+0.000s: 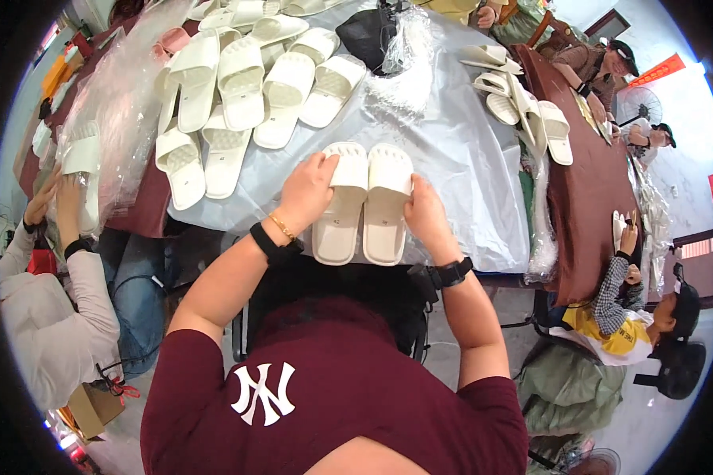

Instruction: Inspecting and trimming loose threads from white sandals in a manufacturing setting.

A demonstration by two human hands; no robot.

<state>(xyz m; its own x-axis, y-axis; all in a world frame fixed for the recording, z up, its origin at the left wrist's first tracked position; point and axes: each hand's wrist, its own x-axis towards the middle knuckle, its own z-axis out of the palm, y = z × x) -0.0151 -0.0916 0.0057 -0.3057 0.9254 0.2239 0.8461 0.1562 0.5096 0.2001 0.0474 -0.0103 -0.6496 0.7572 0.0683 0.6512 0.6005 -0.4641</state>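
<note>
Two cream slide slippers, a left slipper [338, 228] and a right slipper [386, 224], stand side by side in front of me at the table's near edge, toes pointing away. My left hand [309, 188] grips the left one at the outer side of its strap. Around the outer edge of the other, my right hand [425, 212] is closed, thumb by the strap. The inner edges of the slippers nearly touch. Beyond my left hand lies a heap of matching slippers [242, 75], some overlapping.
Grey-white plastic sheeting [475, 174] covers the table. A bundle of thin white strings [408, 67] and a black bag [364, 36] lie at the back. More slippers [523, 103] rest at the right. Clear plastic bags [119, 103] pile up left, beside a co-worker's hands [55, 194].
</note>
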